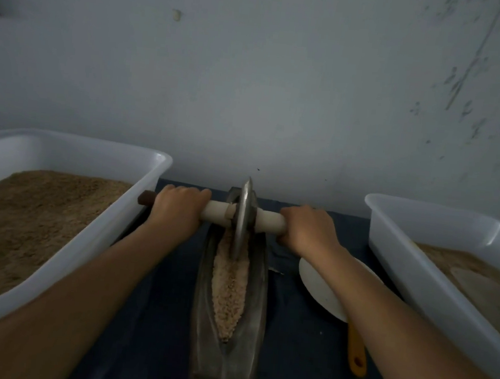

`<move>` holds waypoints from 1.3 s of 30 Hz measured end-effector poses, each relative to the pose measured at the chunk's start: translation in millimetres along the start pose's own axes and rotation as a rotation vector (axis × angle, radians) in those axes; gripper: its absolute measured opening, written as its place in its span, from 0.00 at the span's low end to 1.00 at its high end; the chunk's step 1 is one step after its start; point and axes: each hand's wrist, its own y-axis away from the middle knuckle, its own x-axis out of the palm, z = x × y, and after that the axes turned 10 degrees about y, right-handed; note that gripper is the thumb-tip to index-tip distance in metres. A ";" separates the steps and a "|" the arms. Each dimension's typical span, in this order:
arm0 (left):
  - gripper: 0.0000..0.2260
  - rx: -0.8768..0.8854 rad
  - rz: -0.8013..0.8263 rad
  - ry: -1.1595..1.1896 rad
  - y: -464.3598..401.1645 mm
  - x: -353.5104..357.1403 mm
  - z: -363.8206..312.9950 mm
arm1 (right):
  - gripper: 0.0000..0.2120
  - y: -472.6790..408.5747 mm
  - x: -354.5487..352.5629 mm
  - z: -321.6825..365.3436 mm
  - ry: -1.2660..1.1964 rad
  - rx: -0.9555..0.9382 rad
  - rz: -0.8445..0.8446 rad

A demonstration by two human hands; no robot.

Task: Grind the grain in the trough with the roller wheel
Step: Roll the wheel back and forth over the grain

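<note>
The roller wheel [243,219] is gripped by its axle in 2 closed hands, left [176,209] and right [307,230], at the trough's [202,291] far end, while the grain [228,291] seemingly remains coarse, largely unground.

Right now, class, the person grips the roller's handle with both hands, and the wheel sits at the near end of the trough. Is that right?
Not quite. Left hand and right hand do grip the handle, but the head view shows the roller wheel at the far end of the trough, by the wall.
</note>
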 end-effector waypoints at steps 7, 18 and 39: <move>0.11 0.062 0.067 0.040 48.1 -17.0 -3.7 | 0.07 46.0 -9.8 5.1 -0.010 -0.098 -0.085; 0.12 0.153 0.103 0.065 84.6 -45.5 -10.3 | 0.13 91.0 -34.1 4.5 0.000 -0.173 0.046; 0.12 0.078 0.031 0.021 41.6 -12.2 -2.3 | 0.03 36.0 -7.8 2.8 0.022 -0.096 -0.049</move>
